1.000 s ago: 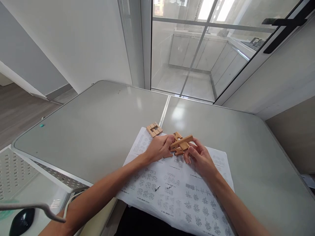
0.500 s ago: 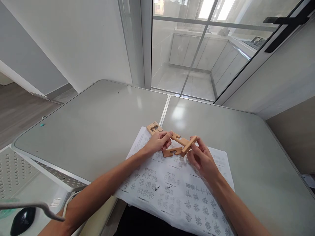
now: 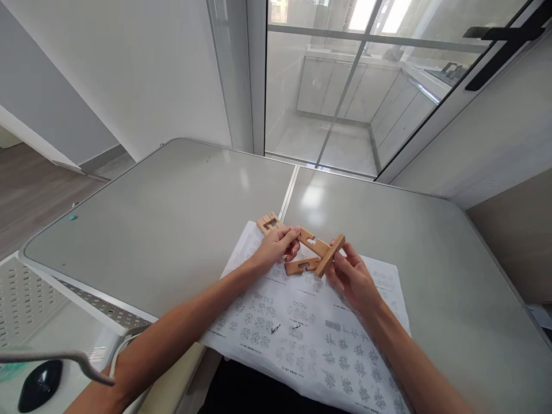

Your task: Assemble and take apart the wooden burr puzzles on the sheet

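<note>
Nearest, at lower left, one black rounded object is resting beneath one grey cable. One white sheet is lying on the table, showing many rows of small line diagrams with captions too tiny to read; two dark scribbles are standing out among them. Over its far part, two hands are working with three separate wooden pieces. The right hand is gripping one plain bar between thumb and fingers; the left hand is pinching the far end of one notched piece, which is meeting the bar crosswise. Below it, a second notched piece is lying over the sheet; whether it is touching the bar, I cannot tell. Just beyond the left hand, one square block frame is sitting at the sheet's far corner. Farther off, one glazed door is bearing one black handle.
</note>
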A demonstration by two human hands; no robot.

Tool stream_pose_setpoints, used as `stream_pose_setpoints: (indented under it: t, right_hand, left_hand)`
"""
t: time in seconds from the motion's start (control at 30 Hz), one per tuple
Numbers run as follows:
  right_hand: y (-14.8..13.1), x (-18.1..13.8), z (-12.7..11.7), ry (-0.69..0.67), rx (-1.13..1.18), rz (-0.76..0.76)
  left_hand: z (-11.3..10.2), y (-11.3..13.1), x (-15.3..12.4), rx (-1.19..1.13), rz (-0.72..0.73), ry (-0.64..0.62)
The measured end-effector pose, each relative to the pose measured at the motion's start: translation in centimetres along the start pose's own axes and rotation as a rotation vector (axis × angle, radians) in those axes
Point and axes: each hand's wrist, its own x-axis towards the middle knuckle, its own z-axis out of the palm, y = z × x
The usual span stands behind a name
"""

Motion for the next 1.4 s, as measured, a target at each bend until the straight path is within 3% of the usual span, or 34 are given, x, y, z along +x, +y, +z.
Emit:
stream_pose_setpoints:
  t: [0.17,0.37,0.47,0.57,0.7,0.83,0.97,1.13,1.4]
  right_hand:
    - [0.0,-0.2,-0.3,-0.013,0.034,-0.007]
    - [-0.7,0.2,-0.3,0.128,0.041,-0.036]
    - [-0.7,0.6,-0.1,0.227,-0.068,-0.064]
    - [-0.2,0.7,0.1,0.264,-0.328,-0.099]
    - [0.6,0.5,0.4,0.215,-0.695,-0.211]
    - [0.9,0.4,0.7,0.156,-0.877,-0.315]
    - [1.2,0.6,0.3,0.178,-0.946,-0.383]
    - [1.7,1.1,-0.6,0.237,-0.996,-0.413]
    - [1.9,1.2,-0.7,0.162,-1.022,-0.461]
  left_hand:
    - [-0.5,-0.4,0.4,-0.06,0.003,0.044]
    - [0.1,-0.2,-0.2,0.16,0.117,0.114]
    - [0.3,0.0,-0.7,0.317,0.198,0.17]
    - [0.4,0.2,-1.1,0.508,0.266,0.189]
    - [0.4,0.2,-1.3,0.632,0.283,0.14]
    - [0.4,-0.3,-1.4,0.739,0.285,0.071]
    - [0.3,-0.6,-1.5,0.869,0.315,-0.025]
    - [0.2,-0.8,-1.5,1.015,0.523,-0.093]
    - [0.2,-1.1,-1.5,1.165,0.67,-0.156]
